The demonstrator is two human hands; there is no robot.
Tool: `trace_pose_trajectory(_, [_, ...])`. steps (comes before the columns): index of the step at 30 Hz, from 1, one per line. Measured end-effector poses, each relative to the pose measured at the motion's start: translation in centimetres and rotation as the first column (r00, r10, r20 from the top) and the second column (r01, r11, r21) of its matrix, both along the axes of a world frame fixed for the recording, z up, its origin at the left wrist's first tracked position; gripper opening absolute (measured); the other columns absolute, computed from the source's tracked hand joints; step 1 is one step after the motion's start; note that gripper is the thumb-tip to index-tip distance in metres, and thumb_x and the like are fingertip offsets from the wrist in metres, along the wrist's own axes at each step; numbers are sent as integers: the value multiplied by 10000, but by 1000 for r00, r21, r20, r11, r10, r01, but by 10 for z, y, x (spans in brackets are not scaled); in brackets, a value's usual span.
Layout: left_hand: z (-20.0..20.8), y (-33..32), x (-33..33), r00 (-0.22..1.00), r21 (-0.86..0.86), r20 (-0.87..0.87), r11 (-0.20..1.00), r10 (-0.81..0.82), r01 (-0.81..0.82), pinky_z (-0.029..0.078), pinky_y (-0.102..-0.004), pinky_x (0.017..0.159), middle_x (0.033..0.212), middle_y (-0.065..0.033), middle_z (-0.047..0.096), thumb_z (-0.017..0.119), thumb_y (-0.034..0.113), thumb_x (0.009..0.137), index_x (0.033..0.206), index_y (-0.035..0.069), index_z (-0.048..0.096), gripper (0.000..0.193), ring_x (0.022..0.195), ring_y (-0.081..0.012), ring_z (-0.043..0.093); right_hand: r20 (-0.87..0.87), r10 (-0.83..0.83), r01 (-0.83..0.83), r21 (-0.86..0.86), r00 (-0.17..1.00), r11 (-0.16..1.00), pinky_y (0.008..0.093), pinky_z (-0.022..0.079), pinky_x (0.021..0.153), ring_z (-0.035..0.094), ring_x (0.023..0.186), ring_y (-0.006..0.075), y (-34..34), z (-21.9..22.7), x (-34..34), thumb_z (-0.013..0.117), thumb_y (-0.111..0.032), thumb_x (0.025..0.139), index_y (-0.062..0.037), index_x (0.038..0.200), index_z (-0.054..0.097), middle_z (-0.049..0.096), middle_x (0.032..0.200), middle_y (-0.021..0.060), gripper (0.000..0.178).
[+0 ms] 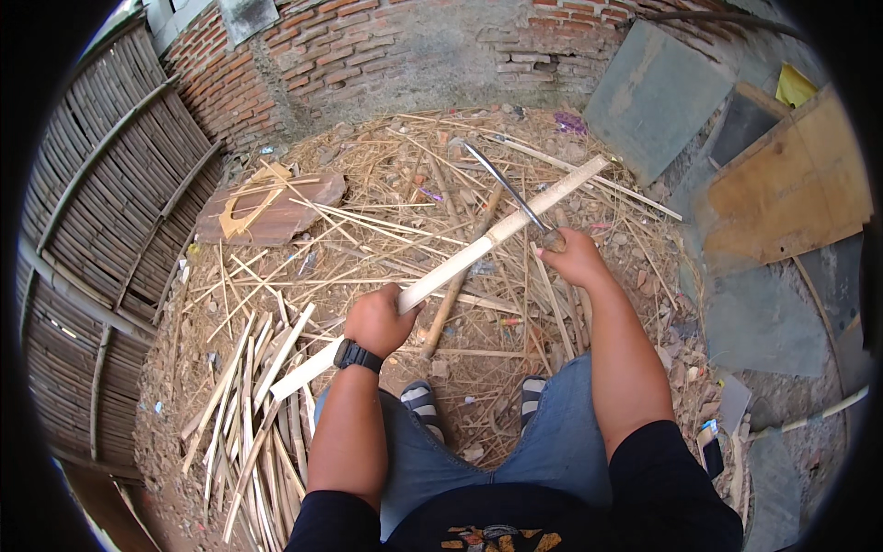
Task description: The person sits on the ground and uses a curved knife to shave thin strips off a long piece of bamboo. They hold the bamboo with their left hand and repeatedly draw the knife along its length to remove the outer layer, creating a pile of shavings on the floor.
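My left hand (377, 320), with a dark watch at the wrist, is wrapped round a long flat strip of split bamboo (455, 264). The pale strip slants from beside my left knee up to the far right. My right hand (578, 260) grips the short wooden handle of a machete (501, 177) with a long, slightly curved blade. Its blade points to the far left and crosses the strip near a node. Whether the edge touches the strip, I cannot tell.
A pile of split bamboo strips (253, 414) lies at the lower left. Sticks and thin slats litter the dirt floor. A brown board (276, 210) lies at the far left. Bamboo fencing (106, 175) stands left, a brick wall (395, 55) behind, and grey sheets (658, 97) lean at right.
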State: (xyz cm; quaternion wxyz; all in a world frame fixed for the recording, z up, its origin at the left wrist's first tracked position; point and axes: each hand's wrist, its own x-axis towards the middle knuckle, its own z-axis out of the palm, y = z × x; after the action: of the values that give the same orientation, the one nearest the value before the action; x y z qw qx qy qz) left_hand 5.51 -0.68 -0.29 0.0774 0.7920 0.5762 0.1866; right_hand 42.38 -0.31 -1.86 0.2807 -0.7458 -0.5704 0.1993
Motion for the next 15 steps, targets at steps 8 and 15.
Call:
trace_pose_trajectory(8, [2, -1, 3, 999, -25, -40, 1000, 17, -18, 577, -495, 719, 783, -189, 727, 800, 465, 868, 900, 64, 699, 415, 780, -392, 727, 8, 66, -65, -91, 998, 994, 444, 508, 1064, 659, 1242, 379, 0, 4, -4, 827, -384, 859, -21, 1441, 598, 679, 1334, 247, 723])
trace_pose_trajectory(15, [-3, 1, 3, 999, -14, -40, 1000, 8, -9, 580, -493, 724, 796, -189, 733, 796, 465, 872, 914, 63, 709, 413, 786, -392, 730, 38, 69, -66, -60, 997, 996, 442, 515, 1051, 670, 1218, 386, 0, 3, -4, 832, -383, 849, -10, 1427, 605, 688, 1305, 259, 724])
